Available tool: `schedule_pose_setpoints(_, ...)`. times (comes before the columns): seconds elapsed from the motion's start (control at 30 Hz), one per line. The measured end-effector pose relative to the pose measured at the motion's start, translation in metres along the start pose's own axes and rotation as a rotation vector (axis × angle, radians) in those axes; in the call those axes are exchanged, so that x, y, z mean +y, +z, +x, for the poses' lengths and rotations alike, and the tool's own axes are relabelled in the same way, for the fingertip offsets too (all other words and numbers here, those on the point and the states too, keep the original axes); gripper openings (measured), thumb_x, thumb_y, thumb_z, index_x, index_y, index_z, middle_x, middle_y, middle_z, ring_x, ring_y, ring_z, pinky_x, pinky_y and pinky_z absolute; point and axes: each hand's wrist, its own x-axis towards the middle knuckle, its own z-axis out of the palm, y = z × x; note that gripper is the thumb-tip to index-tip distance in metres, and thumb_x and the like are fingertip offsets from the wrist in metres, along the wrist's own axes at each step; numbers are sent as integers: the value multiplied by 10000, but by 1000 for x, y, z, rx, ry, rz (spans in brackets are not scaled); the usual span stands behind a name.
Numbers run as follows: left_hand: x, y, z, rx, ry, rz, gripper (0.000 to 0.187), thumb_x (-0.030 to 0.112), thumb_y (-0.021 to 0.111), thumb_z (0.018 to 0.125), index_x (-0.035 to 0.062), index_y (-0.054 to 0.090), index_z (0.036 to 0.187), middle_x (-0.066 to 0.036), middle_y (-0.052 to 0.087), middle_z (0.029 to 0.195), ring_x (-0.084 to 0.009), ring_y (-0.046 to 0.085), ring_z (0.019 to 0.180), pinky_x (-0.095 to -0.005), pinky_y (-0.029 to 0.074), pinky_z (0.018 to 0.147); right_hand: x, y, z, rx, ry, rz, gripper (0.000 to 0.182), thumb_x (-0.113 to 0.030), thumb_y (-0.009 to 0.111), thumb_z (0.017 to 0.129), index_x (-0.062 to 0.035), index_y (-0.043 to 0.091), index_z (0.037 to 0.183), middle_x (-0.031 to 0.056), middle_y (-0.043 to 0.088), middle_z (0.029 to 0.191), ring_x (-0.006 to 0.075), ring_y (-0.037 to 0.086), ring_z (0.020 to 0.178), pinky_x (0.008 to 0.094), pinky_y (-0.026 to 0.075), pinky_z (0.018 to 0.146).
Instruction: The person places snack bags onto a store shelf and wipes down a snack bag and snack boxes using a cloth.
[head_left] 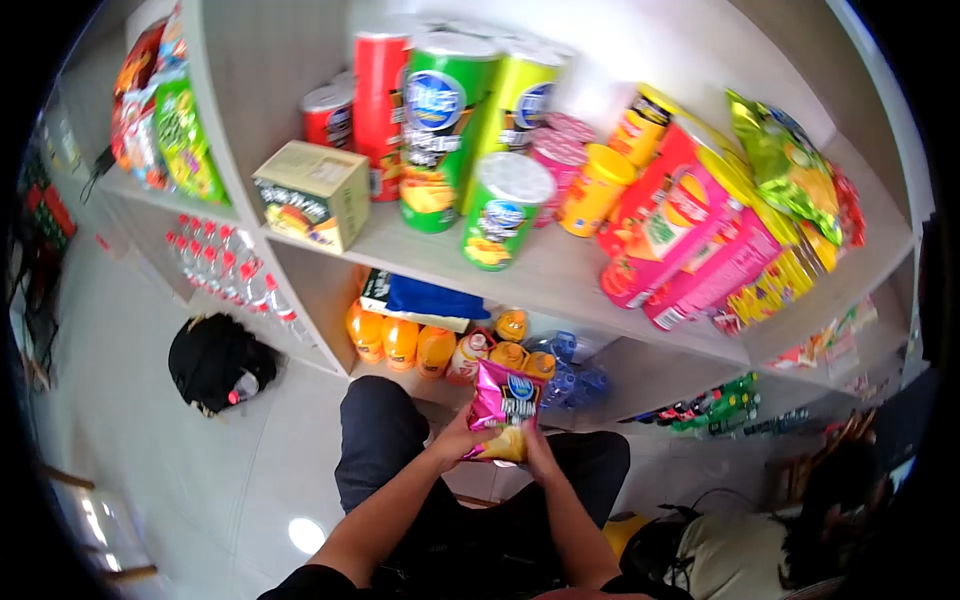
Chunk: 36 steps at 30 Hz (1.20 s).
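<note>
Beyond both hands, the view is filled by a large shelf unit (pixel 565 265). On its upper board, ahead and to the right of the right hand, pink pouches (pixel 665 215) are leaned at a slant; ahead and to the left of the left hand, a tall green canister (pixel 435 150) is stood upright. Farther left, a carton (pixel 315 195) is set by the upright panel. On the lower level, just beyond the left hand and to its left, orange bottles (pixel 400 343) are lined up.

Between the hands, over the lap, a small pink-and-gold packet (pixel 507 395) is held. It is pinched at its lower left by the left hand (pixel 456 440), whose thumb is laid across the front; its lower right edge is gripped by the right hand (pixel 538 452). The fingers behind are hidden.

Light, even pressure is judged best here, since the contents could be crushed by a hard squeeze. The printed front is better kept uncovered, and the packet is best kept clear of the bottles beyond the fingers.
</note>
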Motion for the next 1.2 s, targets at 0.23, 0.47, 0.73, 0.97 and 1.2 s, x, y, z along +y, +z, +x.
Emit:
schedule_pose_setpoints(0.23,4,25,1,-74,77,124,642,129,694,852,27,336,1375,-90,522,1257,-182,532,1126,-341,441,971,-7,-9,-12,48,-366,41,458,-174,683,869,-18,467,1242,81,594,1112,164,582,1002,303,482,865)
schedule_pose_setpoints(0.47,8,35,-24,85,163,129,465,92,640,880,29,434,1292,-86,601,1140,-189,607,995,-344,512,867,-18,-14,-55,-95,-472,-168,646,-159,709,833,2,348,1344,97,518,1237,166,507,1132,318,407,971)
schedule_pose_setpoints(0.73,68,123,-70,-25,323,429,451,175,631,906,15,448,1285,-68,581,1154,-134,558,1030,-293,456,903,-52,-28,-105,66,-718,-24,630,-175,728,813,15,401,1316,110,575,1174,179,560,1064,329,451,928)
schedule_pose_setpoints(0.97,169,239,-96,-200,763,602,391,131,598,916,23,457,1264,-27,578,1082,-92,532,977,-268,442,874,-208,-56,-178,202,-1151,-149,674,-194,733,800,44,391,1331,120,592,1142,163,562,1040,322,450,906)
schedule_pose_setpoints(1.2,287,347,-116,-344,1161,646,422,157,596,923,-9,430,1273,-24,575,1036,-75,531,897,-242,454,795,-371,-64,-243,203,-1486,-105,853,-311,730,805,37,245,1415,160,479,1305,232,501,1181,361,423,974)
